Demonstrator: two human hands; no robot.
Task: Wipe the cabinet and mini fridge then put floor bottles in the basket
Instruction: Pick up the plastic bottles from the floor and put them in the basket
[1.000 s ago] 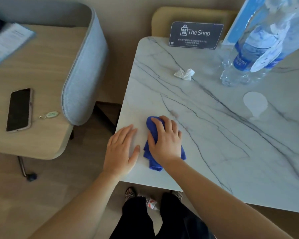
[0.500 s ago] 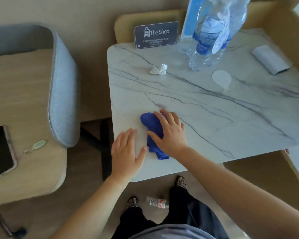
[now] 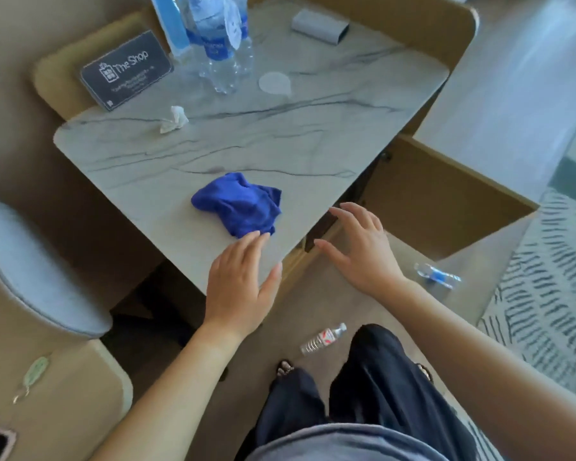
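A crumpled blue cloth lies free on the marble cabinet top, near its front corner. My left hand rests flat on that corner, fingertips just touching the cloth's near edge. My right hand hovers open past the top's edge, fingers spread, holding nothing. Two small bottles lie on the floor: a clear one with a red label by my feet, and one with a blue label farther right. No basket is visible.
On the cabinet top stand water bottles, a dark "The Shop" sign, a crumpled tissue, a round white coaster and a grey box. An open cabinet door juts right. A grey chair and patterned rug flank me.
My right hand has let go of the blue cloth and moved right, off the top's edge. The view has swung right and down, showing the open door and a second floor bottle.
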